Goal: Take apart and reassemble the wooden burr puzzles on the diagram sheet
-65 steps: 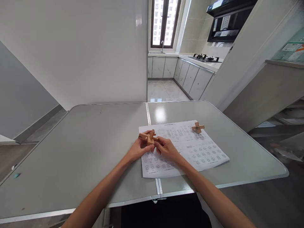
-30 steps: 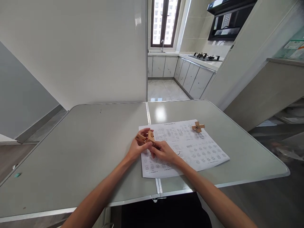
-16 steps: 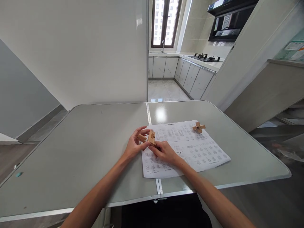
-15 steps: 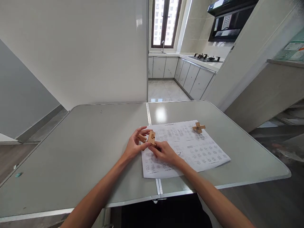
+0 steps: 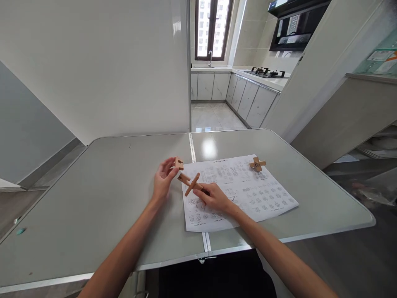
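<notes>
My left hand (image 5: 164,176) pinches a small notched wooden puzzle piece (image 5: 179,163) between thumb and fingers, raised above the table. In my right hand (image 5: 214,196) is a cross-shaped pair of joined wooden puzzle pieces (image 5: 192,184), gripped at its right end and tilted over the paper. A narrow gap separates the two hands' pieces. Beneath my right hand lies a printed instruction sheet (image 5: 223,225) covered in small line diagrams. Another cross-shaped wooden assembly (image 5: 257,164) rests on the sheet's far right corner.
The grey folding table (image 5: 93,207) has a metal seam (image 5: 192,147) across its middle. A small teal object (image 5: 21,231) lies near the left edge. Beyond the table stand a white wall panel (image 5: 124,74) and a kitchen counter (image 5: 214,69) with a gas stove (image 5: 268,73).
My left hand has moved left and up, taking the notched piece away from the pieces in my right hand. The cross shape in my right hand now shows clearly.
</notes>
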A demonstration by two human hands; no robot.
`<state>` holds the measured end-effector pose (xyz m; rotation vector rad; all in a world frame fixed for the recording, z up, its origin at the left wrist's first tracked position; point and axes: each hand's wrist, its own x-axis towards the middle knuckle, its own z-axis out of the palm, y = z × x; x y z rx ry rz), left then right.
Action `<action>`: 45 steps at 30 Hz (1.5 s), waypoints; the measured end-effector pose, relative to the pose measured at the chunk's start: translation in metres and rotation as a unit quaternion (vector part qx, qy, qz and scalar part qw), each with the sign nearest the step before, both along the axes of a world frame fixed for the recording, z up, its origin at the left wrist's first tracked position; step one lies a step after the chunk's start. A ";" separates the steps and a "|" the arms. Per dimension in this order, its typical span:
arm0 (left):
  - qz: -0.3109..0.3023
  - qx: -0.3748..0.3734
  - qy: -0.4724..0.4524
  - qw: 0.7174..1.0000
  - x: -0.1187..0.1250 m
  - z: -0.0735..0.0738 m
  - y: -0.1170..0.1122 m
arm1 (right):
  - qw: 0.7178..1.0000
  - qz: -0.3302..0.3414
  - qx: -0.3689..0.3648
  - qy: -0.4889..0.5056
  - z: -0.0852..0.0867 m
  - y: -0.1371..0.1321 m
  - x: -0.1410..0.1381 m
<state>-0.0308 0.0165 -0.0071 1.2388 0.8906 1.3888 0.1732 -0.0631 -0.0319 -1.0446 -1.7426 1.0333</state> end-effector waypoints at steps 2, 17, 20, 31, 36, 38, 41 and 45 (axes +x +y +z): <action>0.103 -0.013 0.064 0.993 -0.001 -0.005 0.005 | 0.998 -0.008 -0.034 0.059 0.000 0.002 0.002; 0.059 0.091 0.451 0.886 0.003 -0.024 -0.003 | 0.960 -0.084 -0.109 0.243 0.000 0.009 0.012; 0.055 0.100 0.462 0.880 0.002 -0.024 -0.002 | 0.961 -0.081 -0.106 0.242 0.001 0.008 0.011; 0.063 0.138 0.444 0.883 0.004 -0.022 -0.005 | 0.963 -0.077 -0.111 0.232 0.002 0.009 0.010; -0.039 0.072 0.229 0.970 0.008 -0.003 -0.013 | 0.970 -0.035 -0.121 0.210 0.000 0.008 0.009; -0.103 0.012 0.152 0.983 0.010 0.002 -0.016 | 0.973 -0.005 -0.128 0.190 0.000 0.007 0.008; -0.162 -0.043 0.107 0.980 0.010 0.005 -0.018 | 0.976 0.042 -0.138 0.162 0.002 0.005 0.007; -0.214 -0.082 0.065 0.971 0.009 0.006 -0.018 | 0.976 0.051 -0.123 0.172 0.006 0.005 0.006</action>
